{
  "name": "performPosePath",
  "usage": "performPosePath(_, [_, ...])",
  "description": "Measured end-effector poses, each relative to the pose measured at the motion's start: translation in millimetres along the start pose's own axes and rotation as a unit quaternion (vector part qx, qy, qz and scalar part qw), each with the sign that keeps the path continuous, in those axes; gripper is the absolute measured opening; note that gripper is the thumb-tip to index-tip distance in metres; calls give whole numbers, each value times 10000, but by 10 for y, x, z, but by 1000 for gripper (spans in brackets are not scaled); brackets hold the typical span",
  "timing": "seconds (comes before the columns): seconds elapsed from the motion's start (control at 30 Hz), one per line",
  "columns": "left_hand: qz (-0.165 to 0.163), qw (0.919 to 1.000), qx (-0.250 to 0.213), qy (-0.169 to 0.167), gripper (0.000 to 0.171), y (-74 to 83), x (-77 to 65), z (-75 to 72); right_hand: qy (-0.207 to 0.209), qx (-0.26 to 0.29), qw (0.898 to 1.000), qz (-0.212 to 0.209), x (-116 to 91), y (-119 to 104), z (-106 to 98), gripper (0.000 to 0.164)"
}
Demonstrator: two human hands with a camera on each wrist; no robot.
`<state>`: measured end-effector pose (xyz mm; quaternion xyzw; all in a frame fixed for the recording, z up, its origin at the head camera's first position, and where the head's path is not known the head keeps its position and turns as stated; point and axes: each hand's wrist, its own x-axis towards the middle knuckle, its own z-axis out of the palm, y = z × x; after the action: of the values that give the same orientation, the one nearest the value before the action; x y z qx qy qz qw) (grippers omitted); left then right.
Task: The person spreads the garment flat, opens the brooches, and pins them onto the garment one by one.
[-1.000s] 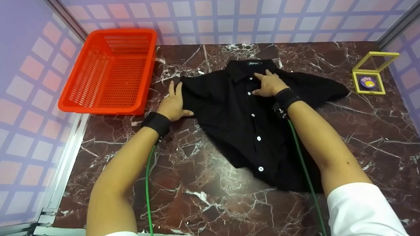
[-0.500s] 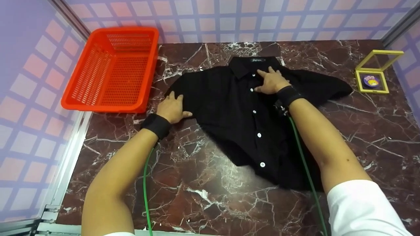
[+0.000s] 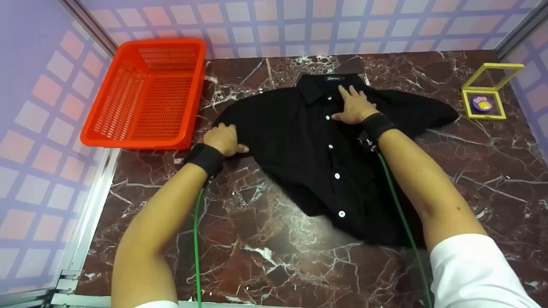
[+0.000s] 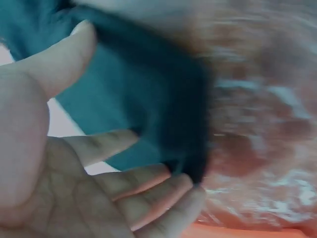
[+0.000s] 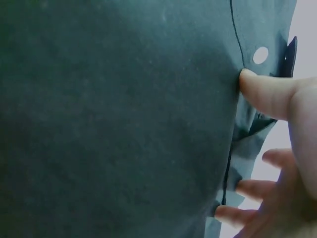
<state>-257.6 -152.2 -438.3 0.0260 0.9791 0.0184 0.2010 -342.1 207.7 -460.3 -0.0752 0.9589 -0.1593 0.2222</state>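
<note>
A black short-sleeved button shirt (image 3: 291, 137) lies front up on the marbled table, its collar toward the back wall and white buttons down the front. My left hand (image 3: 222, 140) rests at the end of the left-side sleeve (image 4: 143, 94). In the left wrist view its fingers stretch over the cloth, the fingertips right at the sleeve's edge, the thumb apart from them. Just below the collar, my right hand (image 3: 355, 107) presses on the shirt with spread fingers. The right wrist view shows the right thumb (image 5: 267, 94) beside a white button (image 5: 260, 55) on the button strip.
An orange-red plastic basket (image 3: 188, 115) stands at the back left, close to the left hand. At the back right is a small yellow frame box (image 3: 484, 116) with its lid raised and a round purple badge (image 3: 482, 103) inside. Green cables (image 3: 196, 239) trail from both wristbands.
The left hand has slid down along the sleeve end toward its lower corner, and the sleeve now spreads farther left. The right hand stays near the collar, its fingers shifting slightly.
</note>
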Motion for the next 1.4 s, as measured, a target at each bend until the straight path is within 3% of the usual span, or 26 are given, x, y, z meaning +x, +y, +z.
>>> performPosePath(0.13, [168,9985,-134,508,74,216,70,-108,414,157,9986,-306,-84,107,-45,90])
performPosePath(0.27, [738,9930,-244,885,70,480,186,-154,639,91,9970,-429,-189,240,-103,86])
performPosePath(0.4, [1377,9858,-182,940,70,737,341,-93,506,-159,9976,-450,-282,353,-139,86])
performPosePath(0.53, [1682,9828,12,760,74,884,497,56,161,-333,9983,-456,-304,377,-81,88])
performPosePath(0.77, [1619,9853,131,525,77,990,655,207,-164,-489,9979,-381,-271,410,-12,87])
performPosePath(1.0, [1537,9870,98,465,77,1037,743,133,-264,-392,9985,-282,-210,472,-58,85])
performPosePath(1.4, [1454,9888,8,344,78,1026,998,49,-36,-409,9988,-276,30,503,-95,76])
